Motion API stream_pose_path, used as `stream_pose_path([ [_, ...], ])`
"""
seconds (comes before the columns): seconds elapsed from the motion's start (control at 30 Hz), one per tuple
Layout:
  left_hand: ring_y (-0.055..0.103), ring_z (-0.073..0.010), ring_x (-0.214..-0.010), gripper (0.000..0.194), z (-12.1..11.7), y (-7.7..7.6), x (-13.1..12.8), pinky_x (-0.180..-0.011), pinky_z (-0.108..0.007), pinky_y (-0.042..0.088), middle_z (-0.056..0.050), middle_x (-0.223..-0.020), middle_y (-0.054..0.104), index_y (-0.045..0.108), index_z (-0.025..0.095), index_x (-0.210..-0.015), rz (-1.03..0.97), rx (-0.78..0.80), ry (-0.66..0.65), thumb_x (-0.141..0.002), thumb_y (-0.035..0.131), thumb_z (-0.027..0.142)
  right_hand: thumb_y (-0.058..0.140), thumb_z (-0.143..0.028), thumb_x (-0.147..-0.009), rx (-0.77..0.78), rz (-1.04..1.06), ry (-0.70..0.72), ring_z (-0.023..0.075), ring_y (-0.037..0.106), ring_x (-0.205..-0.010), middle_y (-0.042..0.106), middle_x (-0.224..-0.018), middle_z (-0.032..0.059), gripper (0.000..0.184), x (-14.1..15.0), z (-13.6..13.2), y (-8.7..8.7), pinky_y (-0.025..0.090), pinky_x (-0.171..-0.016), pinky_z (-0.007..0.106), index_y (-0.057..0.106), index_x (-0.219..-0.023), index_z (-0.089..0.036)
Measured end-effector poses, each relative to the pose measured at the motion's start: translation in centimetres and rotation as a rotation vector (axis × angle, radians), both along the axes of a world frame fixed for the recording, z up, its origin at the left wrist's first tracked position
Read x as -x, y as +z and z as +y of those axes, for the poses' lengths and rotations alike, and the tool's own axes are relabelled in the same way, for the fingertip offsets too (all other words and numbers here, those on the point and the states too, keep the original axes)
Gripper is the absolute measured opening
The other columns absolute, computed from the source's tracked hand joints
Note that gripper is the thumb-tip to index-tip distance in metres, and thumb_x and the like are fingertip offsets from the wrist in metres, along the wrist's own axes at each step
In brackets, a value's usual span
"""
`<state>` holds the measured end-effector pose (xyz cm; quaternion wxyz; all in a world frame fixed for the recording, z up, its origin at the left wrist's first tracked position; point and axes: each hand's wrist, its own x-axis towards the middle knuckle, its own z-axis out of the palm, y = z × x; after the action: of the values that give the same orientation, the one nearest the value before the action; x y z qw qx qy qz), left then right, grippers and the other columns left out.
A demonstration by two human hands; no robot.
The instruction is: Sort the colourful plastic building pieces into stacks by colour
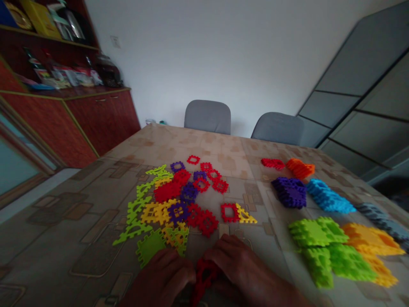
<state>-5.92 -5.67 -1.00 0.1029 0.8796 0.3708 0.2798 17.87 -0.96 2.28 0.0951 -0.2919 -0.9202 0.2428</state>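
Observation:
Between my two hands at the front of the table is a red interlocking plastic tile (206,275) with a cut-out and notched edges. My right hand (231,262) has its fingers closed on the tile's right side. My left hand (164,270) is curled with its fingertips at the tile's left edge. Just beyond my left hand lies a green square tile (151,246). A mixed spread of loose tiles lies ahead, with a red window tile (208,223), a purple window tile (178,212) and a yellow triangle tile (245,214) beside a red frame tile (229,212).
Stacks sorted by colour stand on the right: purple (290,192), blue (329,196), orange (300,168), green (318,231), yellow (372,239) and grey (383,219). Two grey chairs (207,116) stand behind the patterned table (223,145). A wooden cabinet (102,119) is at the left.

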Motion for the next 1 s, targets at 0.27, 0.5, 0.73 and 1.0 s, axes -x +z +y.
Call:
stream_pose_path([
  [0.27,0.061,-0.016,-0.071,0.041,-0.3,0.1,-0.2,-0.067,-0.025,0.045,0.004,-0.085,0.069,0.056,0.024,-0.097,-0.002,-0.025,0.018,-0.099,0.052,0.065,0.07,-0.028,-0.094,-0.102,-0.053,-0.044,0.018,0.06,-0.084,0.067,-0.094,-0.0002,0.012,0.3,-0.6,-0.6,0.044,-0.075,0.03,0.061,-0.097,-0.021],
  [0.5,0.061,-0.0175,-0.07,0.016,0.0,-0.3,-1.1,-0.065,-0.026,0.045,0.004,-0.083,0.068,0.055,0.025,-0.096,-0.001,-0.076,0.086,-0.096,0.062,0.039,0.069,-0.019,-0.089,-0.125,-0.029,-0.131,0.0184,0.061,-0.082,0.067,-0.09,0.0012,0.012,0.7,-1.0,-1.8,0.044,-0.069,0.028,0.06,-0.096,-0.02],
  [0.73,0.064,-0.0177,-0.069,0.015,0.2,-0.1,-1.8,-0.063,-0.024,0.046,0.003,-0.081,0.07,0.053,0.027,-0.096,-0.015,-0.095,0.14,-0.089,0.051,0.013,0.069,-0.014,-0.08,-0.112,-0.06,-0.206,0.0211,0.062,-0.083,0.07,-0.09,0.0033,0.019,1.0,-1.2,-2.5,0.045,-0.073,0.03,0.061,-0.096,-0.02],
  [1.0,0.066,-0.017,-0.069,0.007,0.7,0.4,-1.4,-0.065,-0.025,0.049,0.004,-0.083,0.071,0.052,0.026,-0.098,0.002,-0.115,0.099,-0.093,0.054,0.021,0.069,-0.015,-0.078,-0.094,-0.057,-0.238,0.0225,0.064,-0.085,0.072,-0.095,0.0045,0.028,1.1,-1.4,-2.5,0.045,-0.074,0.031,0.059,-0.104,-0.02],
])
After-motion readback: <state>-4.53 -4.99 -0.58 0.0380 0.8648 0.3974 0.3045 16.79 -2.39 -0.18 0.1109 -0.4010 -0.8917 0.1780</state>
